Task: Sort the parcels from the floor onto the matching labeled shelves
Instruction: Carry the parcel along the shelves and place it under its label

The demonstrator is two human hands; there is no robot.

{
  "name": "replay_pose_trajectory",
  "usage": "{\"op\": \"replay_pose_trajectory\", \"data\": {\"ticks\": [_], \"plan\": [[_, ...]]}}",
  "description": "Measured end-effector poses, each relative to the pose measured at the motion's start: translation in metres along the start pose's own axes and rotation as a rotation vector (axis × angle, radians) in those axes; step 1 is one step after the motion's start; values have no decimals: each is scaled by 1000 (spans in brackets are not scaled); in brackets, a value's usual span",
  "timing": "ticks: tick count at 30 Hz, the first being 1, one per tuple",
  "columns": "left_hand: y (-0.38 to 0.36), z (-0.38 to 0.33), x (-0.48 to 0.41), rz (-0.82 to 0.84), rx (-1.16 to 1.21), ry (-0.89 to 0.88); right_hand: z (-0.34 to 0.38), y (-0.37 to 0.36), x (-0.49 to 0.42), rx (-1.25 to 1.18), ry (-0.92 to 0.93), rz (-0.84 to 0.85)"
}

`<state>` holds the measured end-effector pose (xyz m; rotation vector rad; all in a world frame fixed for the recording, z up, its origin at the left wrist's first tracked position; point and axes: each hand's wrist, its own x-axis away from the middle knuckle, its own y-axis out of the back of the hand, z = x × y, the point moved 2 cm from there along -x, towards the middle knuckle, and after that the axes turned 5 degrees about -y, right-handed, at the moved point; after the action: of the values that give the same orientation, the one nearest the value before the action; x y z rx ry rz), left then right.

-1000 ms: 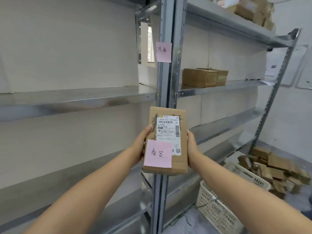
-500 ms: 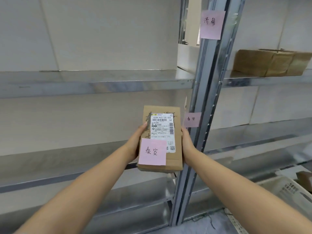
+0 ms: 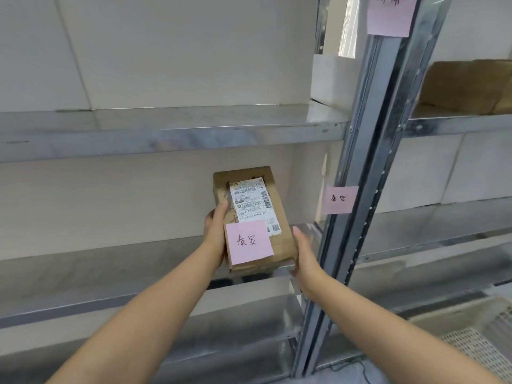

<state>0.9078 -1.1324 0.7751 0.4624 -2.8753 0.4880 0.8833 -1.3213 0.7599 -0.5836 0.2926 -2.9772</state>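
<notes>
A small brown cardboard parcel [image 3: 279,246] with a white shipping label and a pink handwritten note on top lies flat over the front edge of the middle metal shelf [image 3: 110,261]. My left hand [image 3: 216,231] grips its left side and my right hand [image 3: 303,253] grips its right side. A pink note with matching characters [image 3: 340,199] is stuck on the upright post [image 3: 368,167] just right of the parcel. Whether the parcel's underside rests on the shelf is unclear.
An upper shelf [image 3: 166,128] spans above the parcel. Another pink note [image 3: 390,15] is higher on the post. Brown boxes [image 3: 468,84] sit on the right bay's shelf. A white perforated plastic basket [image 3: 476,339] stands at the lower right.
The view has shifted left and closer to the shelves. Both hands have carried the parcel forward and laid it flatter, into the middle shelf beside the matching pink note.
</notes>
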Motion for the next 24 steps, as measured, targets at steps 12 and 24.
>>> {"op": "replay_pose_trajectory", "data": {"ticks": [12, 24], "plan": [[-19, 7, 12, -364, 252, -123, -17, -30, -33, -167, -224, 280], [33, -25, 7, -271, -308, -247, 25, 13, -82, 201, -168, 361]]}}
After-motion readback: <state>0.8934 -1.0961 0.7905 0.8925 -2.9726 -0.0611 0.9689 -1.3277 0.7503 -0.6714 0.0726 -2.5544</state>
